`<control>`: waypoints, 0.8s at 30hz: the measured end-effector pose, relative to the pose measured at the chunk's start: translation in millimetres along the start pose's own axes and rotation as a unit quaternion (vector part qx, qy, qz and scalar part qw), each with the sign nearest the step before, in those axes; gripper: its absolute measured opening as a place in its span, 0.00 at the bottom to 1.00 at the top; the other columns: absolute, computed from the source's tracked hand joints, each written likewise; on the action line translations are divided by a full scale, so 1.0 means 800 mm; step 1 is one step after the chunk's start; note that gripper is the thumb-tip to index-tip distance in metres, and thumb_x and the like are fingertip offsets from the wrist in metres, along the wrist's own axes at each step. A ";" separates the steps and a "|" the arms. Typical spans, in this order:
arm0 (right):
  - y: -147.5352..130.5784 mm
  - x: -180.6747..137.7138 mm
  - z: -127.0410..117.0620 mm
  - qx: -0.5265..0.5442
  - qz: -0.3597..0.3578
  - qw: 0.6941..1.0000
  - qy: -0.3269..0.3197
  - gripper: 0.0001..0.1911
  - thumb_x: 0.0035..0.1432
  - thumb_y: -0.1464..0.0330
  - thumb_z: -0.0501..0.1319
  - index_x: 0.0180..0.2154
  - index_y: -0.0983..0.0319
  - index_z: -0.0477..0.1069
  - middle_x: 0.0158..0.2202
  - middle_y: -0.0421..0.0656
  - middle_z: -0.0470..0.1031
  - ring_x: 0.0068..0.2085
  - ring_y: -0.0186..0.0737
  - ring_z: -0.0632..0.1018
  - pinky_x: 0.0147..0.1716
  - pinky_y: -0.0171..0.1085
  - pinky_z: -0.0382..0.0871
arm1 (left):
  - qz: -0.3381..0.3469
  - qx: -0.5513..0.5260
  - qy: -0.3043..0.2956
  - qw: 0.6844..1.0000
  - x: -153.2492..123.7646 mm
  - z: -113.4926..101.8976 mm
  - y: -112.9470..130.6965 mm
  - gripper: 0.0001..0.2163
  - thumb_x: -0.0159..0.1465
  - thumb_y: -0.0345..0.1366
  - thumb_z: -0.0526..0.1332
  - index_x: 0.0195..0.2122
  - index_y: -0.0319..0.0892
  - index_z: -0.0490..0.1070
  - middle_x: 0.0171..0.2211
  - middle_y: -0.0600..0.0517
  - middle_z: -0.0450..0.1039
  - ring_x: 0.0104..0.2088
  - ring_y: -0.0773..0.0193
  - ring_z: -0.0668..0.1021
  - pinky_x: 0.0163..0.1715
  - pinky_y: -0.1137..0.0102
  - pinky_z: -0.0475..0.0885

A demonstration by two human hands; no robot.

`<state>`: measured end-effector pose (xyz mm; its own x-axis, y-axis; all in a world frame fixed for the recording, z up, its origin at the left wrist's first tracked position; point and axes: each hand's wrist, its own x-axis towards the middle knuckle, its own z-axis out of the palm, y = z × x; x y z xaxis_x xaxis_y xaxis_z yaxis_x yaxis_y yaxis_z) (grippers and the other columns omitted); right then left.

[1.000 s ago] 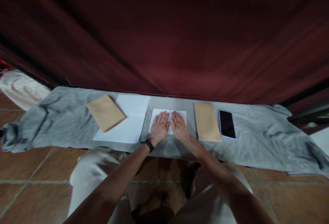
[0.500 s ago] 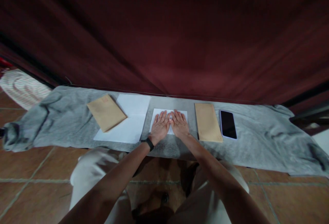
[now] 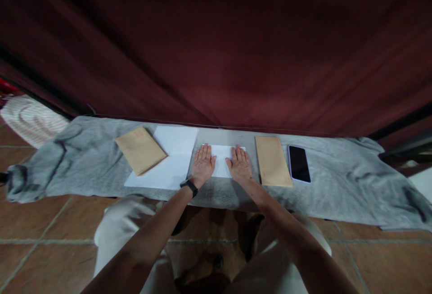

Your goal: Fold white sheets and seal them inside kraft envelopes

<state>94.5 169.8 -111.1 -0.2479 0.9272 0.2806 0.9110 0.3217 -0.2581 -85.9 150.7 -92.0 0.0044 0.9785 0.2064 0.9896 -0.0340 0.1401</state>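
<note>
A small white sheet of paper (image 3: pixel 221 161), apparently folded, lies on the grey cloth in front of me. My left hand (image 3: pixel 203 164) rests flat on its left end, fingers stretched forward. On the right end lies my right hand (image 3: pixel 240 163), also flat, with the thumb out to the side. Between the two hands the paper's middle shows. Left of my left hand are white paper sheets (image 3: pixel 173 170), partly covered by a stack of brown envelopes (image 3: pixel 141 151). Another brown envelope (image 3: pixel 273 161) lies to the right of my right hand.
A phone (image 3: pixel 299 163) with a dark screen and pale purple edge lies beyond the right envelope. Grey cloth (image 3: pixel 340 172) covers the long narrow surface. A dark red curtain (image 3: pixel 222 60) rises along its far edge. Tiled floor (image 3: pixel 47 222) shows below.
My hands have slid apart from the paper's middle to its two ends, left hand leftward and right hand slightly rightward. The envelopes and phone stay where they were.
</note>
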 end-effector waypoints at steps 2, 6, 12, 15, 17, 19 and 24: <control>0.001 -0.001 0.000 0.002 0.000 1.000 0.009 0.33 0.73 0.57 0.47 0.68 0.73 0.57 0.70 0.62 0.56 0.70 0.57 0.62 0.68 0.57 0.53 | -0.006 0.002 0.005 1.000 -0.001 -0.003 0.003 0.29 0.74 0.41 0.42 0.70 0.28 0.55 0.70 0.36 0.55 0.72 0.50 0.57 0.70 0.52 0.54; 0.000 -0.001 0.001 -0.005 -0.002 1.000 0.022 0.32 0.72 0.58 0.48 0.68 0.72 0.58 0.70 0.61 0.57 0.69 0.57 0.62 0.67 0.56 0.53 | 0.066 -0.003 -0.003 0.998 -0.005 -0.011 0.025 0.27 0.74 0.41 0.42 0.70 0.32 0.56 0.72 0.40 0.53 0.73 0.52 0.55 0.71 0.53 0.51; -0.003 0.000 -0.001 -0.021 0.012 1.000 -0.005 0.30 0.73 0.60 0.47 0.68 0.70 0.58 0.71 0.58 0.57 0.70 0.55 0.62 0.68 0.54 0.53 | 0.170 -0.016 -0.038 0.985 -0.013 -0.007 0.039 0.26 0.75 0.42 0.41 0.70 0.36 0.57 0.71 0.43 0.57 0.72 0.56 0.57 0.71 0.54 0.53; -0.005 0.000 -0.003 -0.026 0.015 1.000 -0.004 0.30 0.73 0.60 0.46 0.69 0.70 0.58 0.71 0.58 0.57 0.70 0.54 0.61 0.68 0.53 0.52 | 0.183 -0.010 -0.044 0.982 -0.015 -0.006 0.022 0.27 0.75 0.46 0.43 0.70 0.38 0.57 0.71 0.44 0.56 0.72 0.56 0.57 0.70 0.54 0.53; -0.006 -0.001 -0.004 -0.032 0.017 0.999 -0.001 0.30 0.73 0.61 0.46 0.69 0.70 0.58 0.71 0.57 0.57 0.70 0.54 0.61 0.68 0.53 0.52 | 0.187 -0.008 -0.054 0.981 -0.014 -0.007 0.009 0.26 0.75 0.46 0.43 0.70 0.39 0.56 0.72 0.45 0.55 0.72 0.56 0.56 0.70 0.54 0.53; -0.006 -0.002 -0.004 -0.039 0.015 0.999 0.001 0.30 0.73 0.60 0.46 0.69 0.70 0.58 0.71 0.57 0.57 0.70 0.54 0.61 0.68 0.52 0.52 | 0.198 -0.014 -0.064 0.978 -0.014 -0.008 -0.001 0.26 0.75 0.45 0.43 0.71 0.40 0.56 0.72 0.45 0.54 0.72 0.56 0.56 0.70 0.53 0.53; -0.004 -0.005 -0.004 -0.052 0.011 0.999 -0.005 0.30 0.74 0.60 0.46 0.69 0.68 0.58 0.71 0.55 0.58 0.70 0.51 0.61 0.68 0.51 0.52 | 0.200 -0.035 -0.060 0.977 -0.012 -0.003 -0.002 0.25 0.75 0.42 0.44 0.70 0.41 0.57 0.72 0.44 0.55 0.72 0.54 0.57 0.70 0.51 0.53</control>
<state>93.3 164.6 -108.5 -0.2307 0.9357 0.2670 0.9455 0.2804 -0.1657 -88.0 141.2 -91.5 0.4108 0.9005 0.1427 0.8928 -0.4291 0.1374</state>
